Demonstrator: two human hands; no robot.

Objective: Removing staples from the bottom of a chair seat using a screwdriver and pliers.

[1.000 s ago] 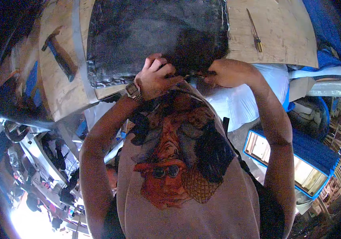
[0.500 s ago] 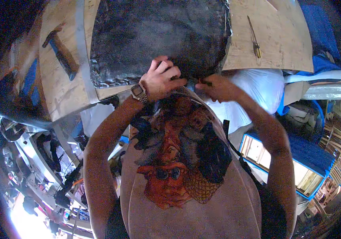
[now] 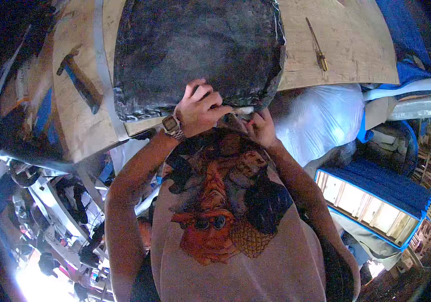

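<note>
A dark, worn, leather-like panel (image 3: 195, 50) with frayed edges lies on the wooden bench in front of me. My left hand (image 3: 201, 108), a watch on its wrist, has its fingers curled over the panel's near edge, with the fingertips on the dark surface. Close beside it on the right, my right hand (image 3: 263, 128) is closed below that same edge, fingers drawn together. What the right fingers hold, if anything, is too small and shaded to make out. Between the two hands a small pale bit shows at the edge.
A hammer (image 3: 80, 83) lies on the bench (image 3: 336, 45) at the left, a screwdriver (image 3: 318, 48) at the right. A white plastic-wrapped bundle (image 3: 326, 118) sits below the bench's right side. Further right stands a blue-edged frame (image 3: 371, 201) with wooden slats.
My right hand has come left and down, nearer to my left hand, and its forearm has swung inward. My left hand stays on the panel's edge.
</note>
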